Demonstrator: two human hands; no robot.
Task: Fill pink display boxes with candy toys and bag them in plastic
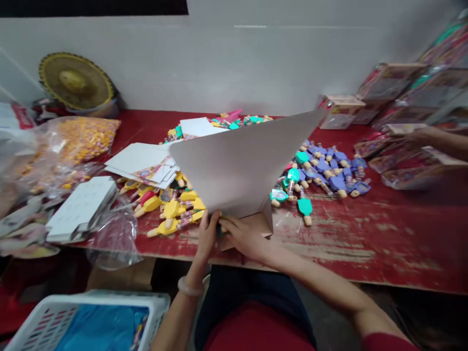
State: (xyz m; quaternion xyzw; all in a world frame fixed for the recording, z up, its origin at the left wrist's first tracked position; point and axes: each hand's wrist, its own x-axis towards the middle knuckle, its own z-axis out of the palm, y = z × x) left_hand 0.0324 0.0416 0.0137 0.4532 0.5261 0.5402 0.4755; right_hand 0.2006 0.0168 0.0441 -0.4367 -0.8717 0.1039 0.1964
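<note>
In front of me at the table's front edge stands a cardboard box (pixel 252 222), its large grey-white panel rising and flaring outward at the top. My left hand (pixel 206 235) grips the box at its near left corner, thumb and fingers closed. Reaching in from the right, my right hand (pixel 244 238) has its fingers curled down close beside the left hand. A small dark green bit shows between the hands; what it belongs to is hidden. Yellow toy pieces with beige ends (pixel 173 209) lie left of the box. Green toy pieces (pixel 304 206) and purple ones (pixel 331 168) lie to its right.
Flat printed cards (pixel 141 158) and a stack of white cartons (pixel 82 209) lie left, by bags of orange pieces (pixel 86 139). A white basket (pixel 161 304) stands below. Packed boxes (pixel 338 111) line the back right, where another person's hand (pixel 420 136) touches packages.
</note>
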